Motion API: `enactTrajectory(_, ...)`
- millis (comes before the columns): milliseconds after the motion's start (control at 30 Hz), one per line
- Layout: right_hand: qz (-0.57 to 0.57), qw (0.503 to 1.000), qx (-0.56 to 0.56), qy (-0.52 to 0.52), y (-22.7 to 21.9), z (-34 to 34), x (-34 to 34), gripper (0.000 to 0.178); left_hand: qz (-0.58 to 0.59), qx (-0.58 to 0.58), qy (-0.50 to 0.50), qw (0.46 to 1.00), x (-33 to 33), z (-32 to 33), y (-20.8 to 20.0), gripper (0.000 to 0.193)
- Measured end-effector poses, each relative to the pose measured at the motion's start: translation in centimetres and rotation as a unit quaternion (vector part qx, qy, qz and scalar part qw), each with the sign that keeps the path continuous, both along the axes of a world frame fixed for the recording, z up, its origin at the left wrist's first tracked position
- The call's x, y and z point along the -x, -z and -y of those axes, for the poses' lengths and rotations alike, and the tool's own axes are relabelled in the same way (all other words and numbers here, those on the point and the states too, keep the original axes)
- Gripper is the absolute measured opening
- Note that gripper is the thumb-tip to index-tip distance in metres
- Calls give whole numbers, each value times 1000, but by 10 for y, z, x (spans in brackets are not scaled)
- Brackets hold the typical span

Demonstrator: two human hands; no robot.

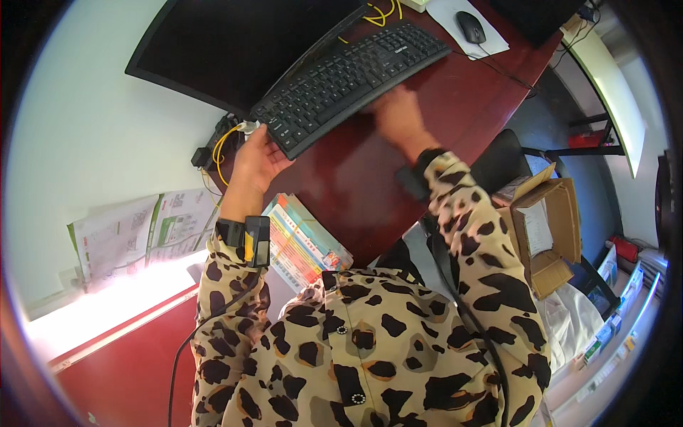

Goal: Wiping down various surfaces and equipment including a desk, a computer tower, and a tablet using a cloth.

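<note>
Keyboard (356, 84), black and long, lying aslant on the desk (341, 171), just in front of the black screen (242, 50). Reaching from near the desk's left edge up toward the far right corner. Being pinched at the left end, around the near corner, by the left grip (257, 162). Looking blurry at the right grip (402, 121), close by the long front rim; not being able to tell if touching or apart, spread or pressed together. Not being able to tell about any lifting off the desk, either.

Likely feeling light for such a long thing, by the look of the thin, hard plastic. Probably being stiff and straight, but maybe twisting a little when held by only one end. Perhaps sliding easily on the smooth, shiny desk. Probably not breaking fast, yet maybe losing keys (334, 96) after a hard bump.

Best holding by both short ends, or by the long front rim, thumb on top and fingers underneath. Better not squeezing the keys, probably sinking under a push.

Minding the black mouse (469, 27) on a white pad (445, 14) near the right end, and the yellow cable (219, 151) near the left.
</note>
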State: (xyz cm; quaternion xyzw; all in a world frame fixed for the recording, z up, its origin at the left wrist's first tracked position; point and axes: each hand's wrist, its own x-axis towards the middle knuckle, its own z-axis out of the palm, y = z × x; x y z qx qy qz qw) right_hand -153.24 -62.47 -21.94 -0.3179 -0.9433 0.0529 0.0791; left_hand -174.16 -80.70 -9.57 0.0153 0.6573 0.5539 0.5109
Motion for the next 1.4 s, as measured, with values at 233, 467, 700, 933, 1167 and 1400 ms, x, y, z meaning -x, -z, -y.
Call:
enactTrajectory(233, -142, 962, -131, 195, 13, -40, -96, 28, 39, 7, 30, 999, -12, 8, 35, 39)
enactTrajectory(467, -95, 989, 55, -103, -6, 130, -134, 39, 52, 36, 53, 997, -18, 15, 63, 45)
enactTrajectory(700, -17, 998, -30, 57, -3, 60, -152, 42, -17, 70, 50, 996, -33, 9, 68, 55)
enactTrajectory(933, -39, 995, -42, 77, 4, 58, -142, 40, -464, 2, 103, 880, -31, 60, 56, 54)
enactTrajectory(1167, -34, 999, -33, 7, 0, 122, -111, 42, -611, 142, 43, 778, -33, 213, 35, 75)
enactTrajectory(1400, -67, 924, 360, -108, -22, 227, -32, 35, -209, 176, 86, 958, -58, 274, 70, 57)
